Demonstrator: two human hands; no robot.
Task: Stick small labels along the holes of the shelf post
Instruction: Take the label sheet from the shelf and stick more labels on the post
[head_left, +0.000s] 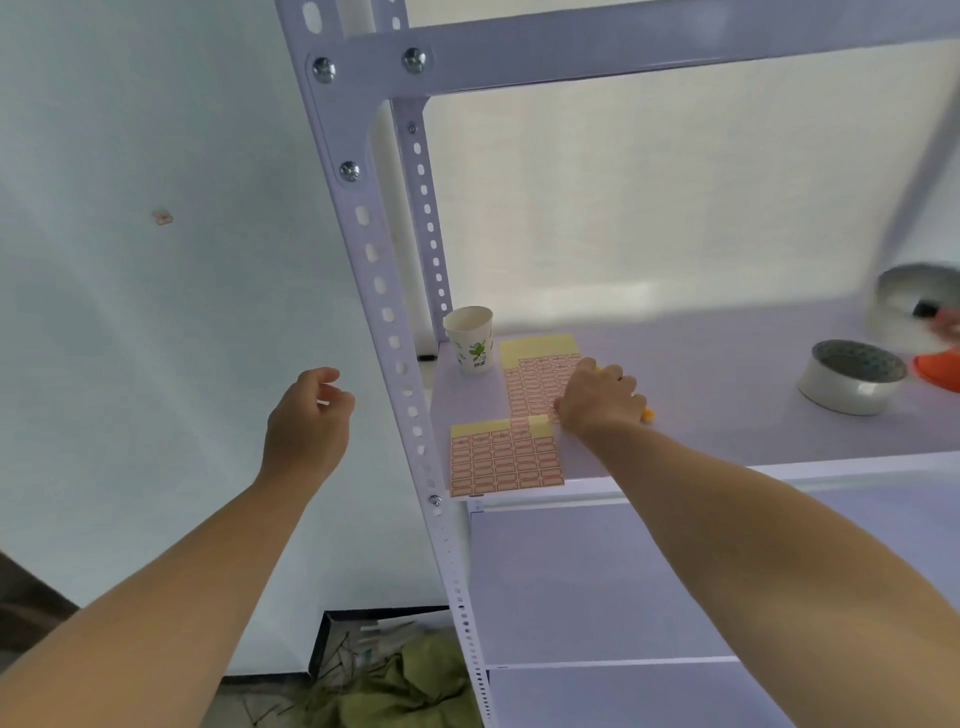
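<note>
A white metal shelf post with a row of oval holes runs from top centre down to the lower middle. Two sheets of small red-edged labels lie on the shelf: a near sheet by the front edge and a far sheet behind it. My right hand rests on the far sheet's right side, fingers curled down onto it; what the fingertips hold is hidden. My left hand hovers left of the post, fingers loosely curled, holding nothing.
A paper cup stands at the shelf's back left corner. A tape roll, an orange object and a white container sit at the right. A lower shelf lies beneath. A box of clutter is on the floor.
</note>
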